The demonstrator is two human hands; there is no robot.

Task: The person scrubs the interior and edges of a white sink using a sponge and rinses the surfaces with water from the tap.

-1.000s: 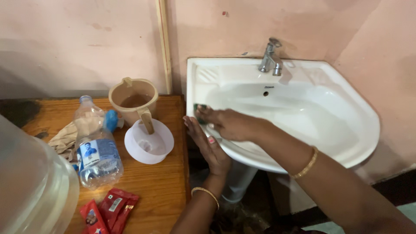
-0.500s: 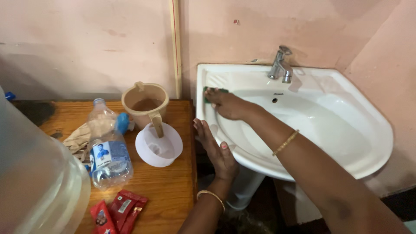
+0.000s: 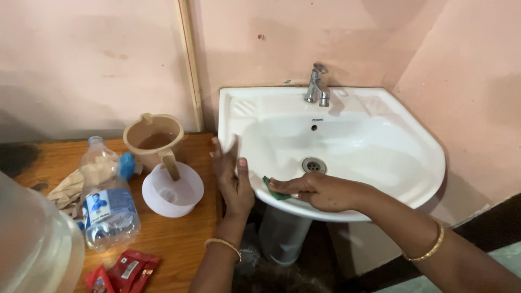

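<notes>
The right hand (image 3: pixel 317 191) has its grip closed on a green scrub pad (image 3: pixel 275 190), pressing it onto the front rim of the white sink (image 3: pixel 380 163). The pad sits under the fingertips, just left of the knuckles, and touches the rim at its near-left curve. The drain (image 3: pixel 313 165) lies in the bowl just beyond the grip, and the tap (image 3: pixel 316 84) stands well beyond it at the back wall.

The left hand (image 3: pixel 233 173) holds nothing; its grip is released, the palm laid flat against the sink's left outer edge, fingers pointing up, as if to steady the body.

To the left of that hand, on the wooden surface (image 3: pixel 184 239), stand a tan jug (image 3: pixel 154 141) with a white bowl (image 3: pixel 172 190) in front of it, a clear plastic bottle (image 3: pixel 106 201) lying further left, and red sachets (image 3: pixel 127 268) near the front edge.

By my judgement the step in hand is scrubbing the rim. Working on along the front edge would call for steady downward pressure, with the pad kept flat under the fingers so it follows the curve without slipping off the lip.
</notes>
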